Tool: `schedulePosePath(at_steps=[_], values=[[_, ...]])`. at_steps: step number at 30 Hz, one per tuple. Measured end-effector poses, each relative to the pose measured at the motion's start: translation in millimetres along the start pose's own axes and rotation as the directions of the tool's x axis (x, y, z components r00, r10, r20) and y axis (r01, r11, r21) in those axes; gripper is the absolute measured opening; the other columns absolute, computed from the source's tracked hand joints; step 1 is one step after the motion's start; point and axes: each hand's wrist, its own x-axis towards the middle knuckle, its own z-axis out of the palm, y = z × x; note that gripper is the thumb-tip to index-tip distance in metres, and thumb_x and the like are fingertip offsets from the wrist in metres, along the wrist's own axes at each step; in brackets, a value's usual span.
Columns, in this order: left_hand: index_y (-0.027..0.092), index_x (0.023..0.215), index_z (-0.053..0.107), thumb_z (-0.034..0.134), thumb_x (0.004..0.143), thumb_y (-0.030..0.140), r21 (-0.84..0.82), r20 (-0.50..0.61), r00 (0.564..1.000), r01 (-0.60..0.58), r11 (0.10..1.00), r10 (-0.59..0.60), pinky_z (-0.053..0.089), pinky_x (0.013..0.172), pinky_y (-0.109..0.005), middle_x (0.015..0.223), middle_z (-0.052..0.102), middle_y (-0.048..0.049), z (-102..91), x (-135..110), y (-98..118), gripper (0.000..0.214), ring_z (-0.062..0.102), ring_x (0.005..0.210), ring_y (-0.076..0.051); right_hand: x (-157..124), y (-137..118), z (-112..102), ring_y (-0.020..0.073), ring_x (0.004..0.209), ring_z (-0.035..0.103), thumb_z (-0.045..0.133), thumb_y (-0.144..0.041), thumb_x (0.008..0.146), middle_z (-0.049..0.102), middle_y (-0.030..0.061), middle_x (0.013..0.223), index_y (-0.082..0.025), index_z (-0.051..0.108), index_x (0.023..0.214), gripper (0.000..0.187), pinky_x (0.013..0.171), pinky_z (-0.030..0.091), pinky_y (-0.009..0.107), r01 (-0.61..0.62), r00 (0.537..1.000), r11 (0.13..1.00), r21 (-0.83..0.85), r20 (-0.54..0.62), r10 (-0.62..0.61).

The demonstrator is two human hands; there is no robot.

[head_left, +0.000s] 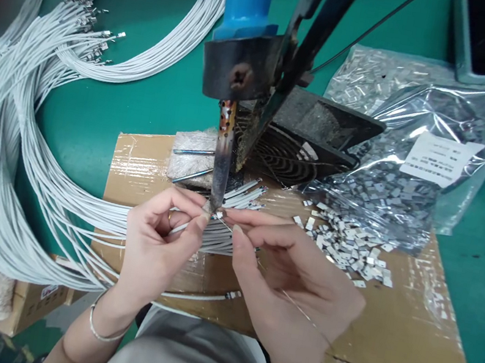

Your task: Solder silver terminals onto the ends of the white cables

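Note:
My left hand [158, 242] pinches the end of a white wire [181, 228] and holds it up to the tip of a fixed soldering iron [222, 159]. My right hand [291, 276] pinches a thin strand of solder wire [296, 305] whose end meets the same tip. The iron hangs point down from a blue-handled stand [244, 33]. More white wires [208, 244] lie across the cardboard sheet [402, 338] under both hands.
Big bundles of white wires [10, 124] cover the green table at left. Small metal pieces [348, 242] spill from a clear bag [412, 166] on the right. A black fan [305, 142] sits behind the iron. A steel-wool pad [190, 157] lies beside it.

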Motion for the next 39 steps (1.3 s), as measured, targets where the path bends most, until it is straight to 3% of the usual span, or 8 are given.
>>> schedulePosePath(at_steps=[17,29,39], values=[[0.017,0.076,0.076,0.081,0.087,0.01,-0.029,0.043,0.999,-0.01,1.0,0.011,0.031,0.044,-0.017,0.091,0.077,-0.0015,-2.1,0.5,-5.0,0.014,0.046,0.049,-0.002,-0.5,-0.7,1.3,0.0115,0.096,0.08,0.074,-0.002,0.09,0.083,-0.0042,0.1,-0.024,0.071,0.085,0.023,0.086,0.062,0.022,-0.03,1.0,1.0,0.009,-0.001,0.03],[0.018,0.075,0.076,0.081,0.084,0.008,-0.028,0.02,1.0,-0.015,0.999,0.016,0.031,0.044,-0.016,0.089,0.075,-0.0001,-0.4,1.1,-1.8,0.014,0.044,0.049,-0.001,-0.1,-0.5,0.4,0.0157,0.093,0.081,0.075,-0.005,0.092,0.084,-0.0018,0.101,-0.025,0.071,0.085,0.022,0.086,0.063,0.027,-0.02,1.0,0.999,-0.03,-0.011,0.019],[0.017,0.072,0.075,0.08,0.082,0.009,-0.02,0.008,1.0,0.009,1.0,-0.009,0.03,0.044,-0.017,0.086,0.075,-0.0013,1.8,0.8,-1.5,0.014,0.046,0.05,-0.003,-1.4,1.6,-1.8,0.0139,0.096,0.08,0.075,-0.004,0.091,0.083,-0.0026,0.101,-0.024,0.07,0.084,0.022,0.087,0.062,0.025,-0.038,0.999,0.999,0.005,0.003,0.038]])
